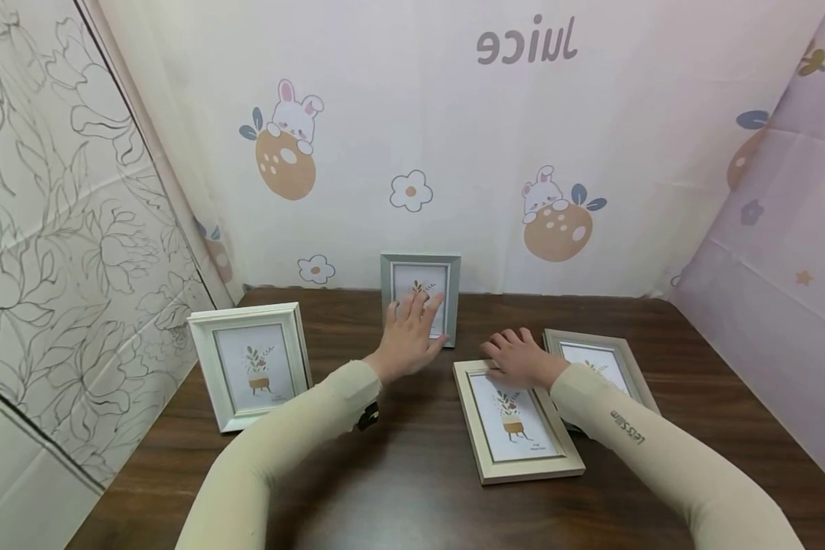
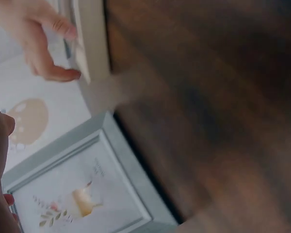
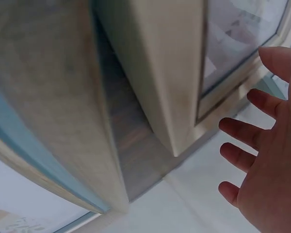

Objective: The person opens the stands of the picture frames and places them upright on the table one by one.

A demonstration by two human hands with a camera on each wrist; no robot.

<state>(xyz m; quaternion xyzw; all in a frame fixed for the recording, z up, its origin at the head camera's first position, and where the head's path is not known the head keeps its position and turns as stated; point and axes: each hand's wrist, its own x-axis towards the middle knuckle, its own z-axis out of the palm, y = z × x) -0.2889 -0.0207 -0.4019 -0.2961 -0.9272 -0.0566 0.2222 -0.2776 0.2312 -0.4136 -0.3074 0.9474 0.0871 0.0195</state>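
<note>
In the head view my left hand (image 1: 409, 336) reaches forward with fingers spread before a grey-green picture frame (image 1: 454, 305), which stands upright near the back wall. The hand covers part of its picture. My right hand (image 1: 520, 360) is over the upper edge of a cream picture frame (image 1: 525, 457), which lies face up. In the right wrist view its fingers (image 3: 242, 133) are extended and apart beside the cream frame's corner, with the thumb overlapping the border. The left wrist view shows the grey-green frame (image 2: 131, 179) up close.
A white picture frame (image 1: 216, 378) stands angled at the left. Right of the cream frame, a beige-grey picture frame (image 1: 635, 370) lies partly behind my right sleeve (image 1: 632, 435). All are on a dark wooden table (image 1: 385, 489), with a printed curtain (image 1: 412, 114) along its back edge.
</note>
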